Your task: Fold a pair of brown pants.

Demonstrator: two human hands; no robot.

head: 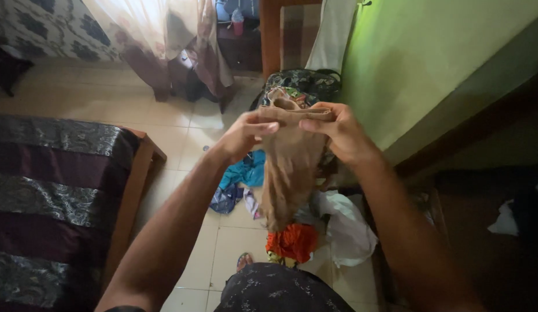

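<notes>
I hold a tan-brown piece of cloth (289, 162) up in front of me at chest height. My left hand (246, 134) pinches its top left edge, and my right hand (338, 132) grips its top right edge. The cloth hangs down limp between my forearms. Below it, on the tiled floor, lie an orange garment (292, 241), a teal garment (246, 171) and a white plastic bag (347, 228).
A bed with a dark patterned cover (52, 190) and wooden frame stands at the left. A green wall (413, 63) rises at the right. A dark floral bag (306, 84) sits behind the cloth. Curtains (165, 40) hang at the back.
</notes>
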